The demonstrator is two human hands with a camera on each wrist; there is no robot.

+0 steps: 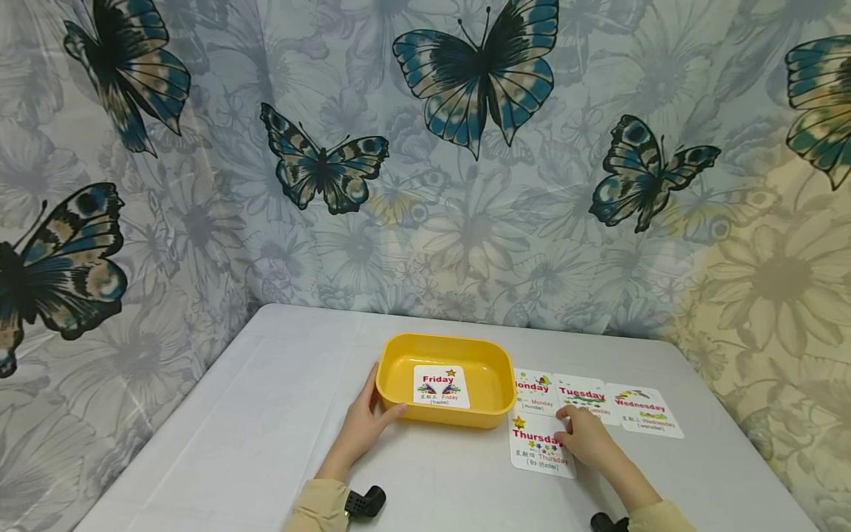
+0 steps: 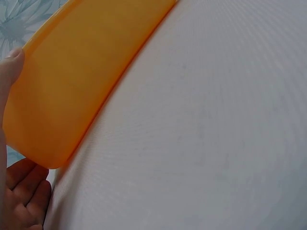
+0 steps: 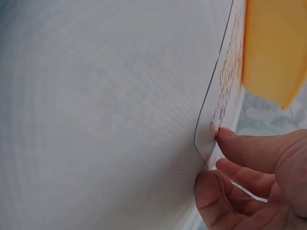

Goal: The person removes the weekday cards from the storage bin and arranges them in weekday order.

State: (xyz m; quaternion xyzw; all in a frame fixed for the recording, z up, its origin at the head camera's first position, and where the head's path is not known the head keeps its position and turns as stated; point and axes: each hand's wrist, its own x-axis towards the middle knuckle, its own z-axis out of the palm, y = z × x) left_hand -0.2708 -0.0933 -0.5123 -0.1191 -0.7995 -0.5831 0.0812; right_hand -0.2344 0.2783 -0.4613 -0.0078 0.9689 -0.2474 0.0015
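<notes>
Steadying appears to be the purpose of the left hand [image 1: 364, 421], whose fingers grip the left end of the yellow tray [image 1: 490, 378], thumb at the near rim. The Friday card [image 1: 442, 386] lies inside, face up, contained by the walls. The Thursday card [image 1: 540, 445] is on the tabletop [image 1: 233, 443], just right of the tray. The right hand [image 1: 588, 440] pinches its right side, thumb upon the printed face, a hold seemingly suited to guiding by the edge; any lift cannot be determined. Beyond it, the Monday card [image 1: 534, 403], Tuesday card [image 1: 580, 394] and Wednesday card [image 1: 643, 410] form a row in weekday order, suggesting deliberate placement. The tray hides part of Monday.
</notes>
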